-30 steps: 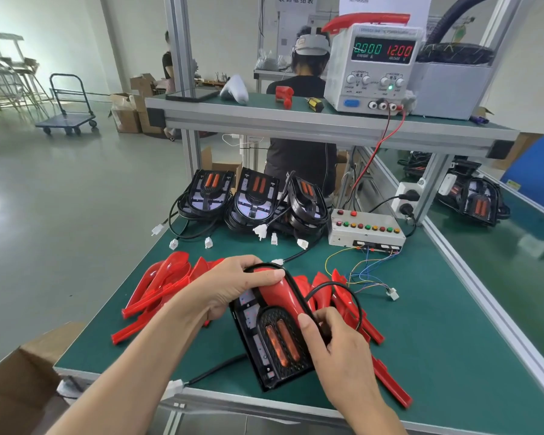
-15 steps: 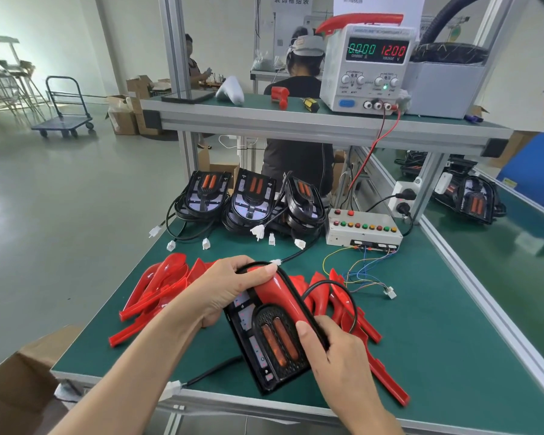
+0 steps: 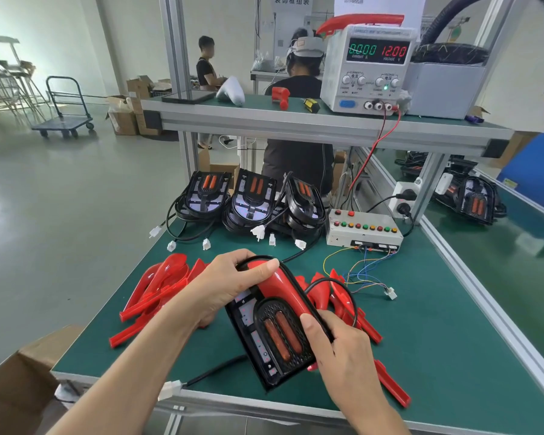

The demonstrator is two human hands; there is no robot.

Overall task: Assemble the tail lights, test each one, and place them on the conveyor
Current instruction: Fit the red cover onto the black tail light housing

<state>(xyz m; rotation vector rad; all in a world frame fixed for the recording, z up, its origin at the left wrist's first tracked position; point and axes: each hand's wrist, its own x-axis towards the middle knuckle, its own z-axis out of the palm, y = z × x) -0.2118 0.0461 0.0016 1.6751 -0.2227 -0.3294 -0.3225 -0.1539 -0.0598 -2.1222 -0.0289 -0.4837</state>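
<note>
A black tail light base [image 3: 272, 337] with two orange reflectors lies tilted near the bench's front edge, a red lens cover [image 3: 281, 288] laid along its right side. My left hand [image 3: 225, 285] grips the unit's far end, thumb on the red cover. My right hand [image 3: 336, 346] grips its right edge, thumb pressed on the cover. Its black cable ends in a white plug [image 3: 169, 389] at the front edge. Loose red lens covers [image 3: 157, 293] are piled on the left and more red covers [image 3: 339, 296] lie behind my right hand.
Three black bases [image 3: 252, 199] with cables stand at the back of the green bench [image 3: 437, 340]. A button test box [image 3: 363, 230] with coloured wires sits at the back right. A power supply [image 3: 371, 64] stands on the upper shelf. Another tail light [image 3: 476, 204] lies on the conveyor at right.
Both hands keep their hold on the tail light. The unit and hands have barely shifted; the view has tilted slightly.
</note>
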